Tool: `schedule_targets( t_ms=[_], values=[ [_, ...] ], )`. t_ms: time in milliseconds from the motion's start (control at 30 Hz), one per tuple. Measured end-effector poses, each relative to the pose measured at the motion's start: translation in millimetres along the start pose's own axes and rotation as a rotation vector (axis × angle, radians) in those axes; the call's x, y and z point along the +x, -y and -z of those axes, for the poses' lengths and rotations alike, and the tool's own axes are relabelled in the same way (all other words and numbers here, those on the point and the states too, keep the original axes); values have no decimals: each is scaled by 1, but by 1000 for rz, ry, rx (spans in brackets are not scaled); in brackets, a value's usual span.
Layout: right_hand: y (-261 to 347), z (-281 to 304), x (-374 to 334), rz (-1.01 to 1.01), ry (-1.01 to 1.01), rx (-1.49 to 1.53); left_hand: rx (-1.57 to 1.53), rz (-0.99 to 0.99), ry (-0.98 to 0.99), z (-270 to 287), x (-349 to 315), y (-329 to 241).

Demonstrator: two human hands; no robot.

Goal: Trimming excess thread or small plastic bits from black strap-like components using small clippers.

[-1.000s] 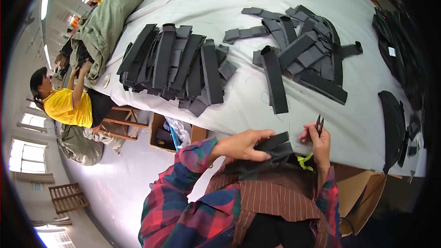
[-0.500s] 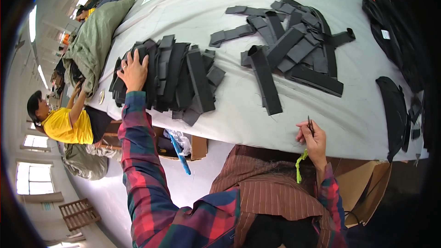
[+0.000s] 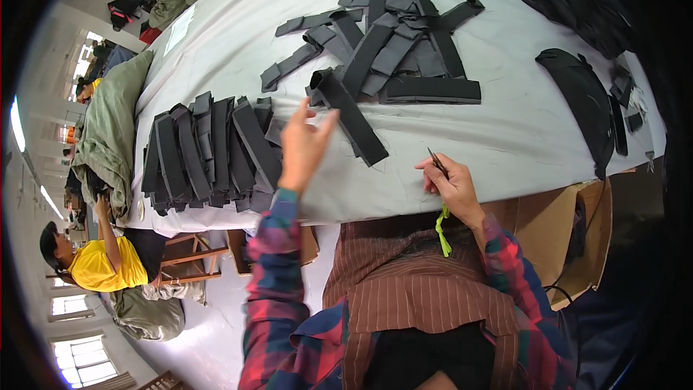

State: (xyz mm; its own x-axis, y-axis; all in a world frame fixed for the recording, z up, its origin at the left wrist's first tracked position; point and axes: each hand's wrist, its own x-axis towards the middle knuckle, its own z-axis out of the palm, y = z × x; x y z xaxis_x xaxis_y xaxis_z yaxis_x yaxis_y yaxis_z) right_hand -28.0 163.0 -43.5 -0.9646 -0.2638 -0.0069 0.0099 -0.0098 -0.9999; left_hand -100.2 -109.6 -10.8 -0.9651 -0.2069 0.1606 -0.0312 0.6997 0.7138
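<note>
My left hand (image 3: 303, 146) hovers open above the white table (image 3: 520, 137), fingers spread, between a row of stacked black straps (image 3: 209, 155) on its left and a long black strap (image 3: 350, 115) just to its right. It holds nothing. My right hand (image 3: 451, 188) rests at the table's near edge, closed on a small pair of thread snips (image 3: 436, 161) with a yellow-green cord (image 3: 442, 230) hanging from it. A loose heap of black straps (image 3: 404, 43) lies farther back.
Black bag pieces (image 3: 581, 97) lie at the right of the table. An olive-green cloth bundle (image 3: 108, 130) sits at the left end. A person in a yellow shirt (image 3: 101, 263) sits at the lower left. A cardboard box (image 3: 556, 224) stands under the table's right side.
My left hand laid a black piece on the row at the left, then swung back right and now hovers empty near the long strap. My right hand stayed at the table edge with the snips.
</note>
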Motion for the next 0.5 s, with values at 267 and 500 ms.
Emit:
schedule_targets(
  t_ms=[267,500],
  values=[
    [2,0,-3,16,8,-91,-831,184,-40,-56,-28,-33],
    [38,-23,0,320,-192,-291,-1215,433,215,-29,-90,-41]
  ],
)
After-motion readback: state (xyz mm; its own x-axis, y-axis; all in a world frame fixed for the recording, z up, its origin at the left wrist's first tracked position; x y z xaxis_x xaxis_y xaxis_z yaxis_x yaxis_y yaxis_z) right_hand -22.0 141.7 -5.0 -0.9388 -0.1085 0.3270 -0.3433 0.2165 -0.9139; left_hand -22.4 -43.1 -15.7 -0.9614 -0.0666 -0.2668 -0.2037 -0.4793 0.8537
